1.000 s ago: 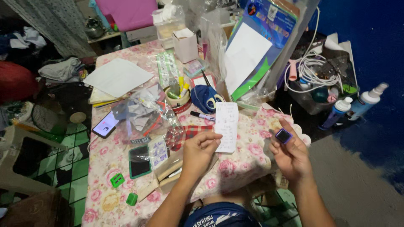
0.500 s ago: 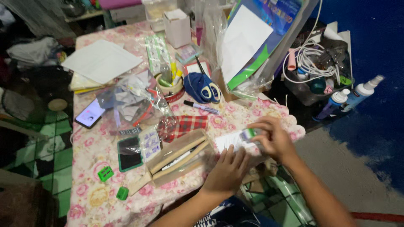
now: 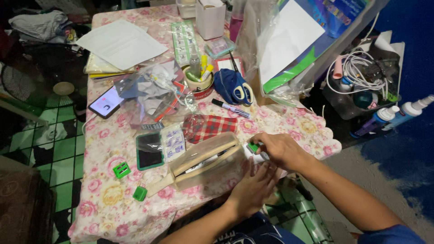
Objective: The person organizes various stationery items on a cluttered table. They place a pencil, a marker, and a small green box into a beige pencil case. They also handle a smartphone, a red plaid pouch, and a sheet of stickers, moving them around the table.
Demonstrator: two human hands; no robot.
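Observation:
My right hand (image 3: 276, 149) is closed on a small green and dark stamp-like block (image 3: 253, 147) and holds it down near the table's front edge. A sliver of the white paper slip (image 3: 257, 157) shows under it. My left hand (image 3: 255, 183) lies flat, fingers spread, pressing on the table just below the right hand. To the left lies a clear pouch (image 3: 205, 161) with pens in it.
On the floral tablecloth (image 3: 108, 199) lie two small green blocks (image 3: 121, 170), a green-edged dark card (image 3: 149, 151), red plaid cloth (image 3: 209, 127), a marker (image 3: 230, 108), scissors (image 3: 242, 92), a phone (image 3: 105, 103) and papers (image 3: 121, 44). Spray bottles (image 3: 398, 115) and cables (image 3: 361, 72) sit right.
The paper slip went from held up in my left hand down to the table. My right hand brought the small block onto it, and my left hand now presses flat.

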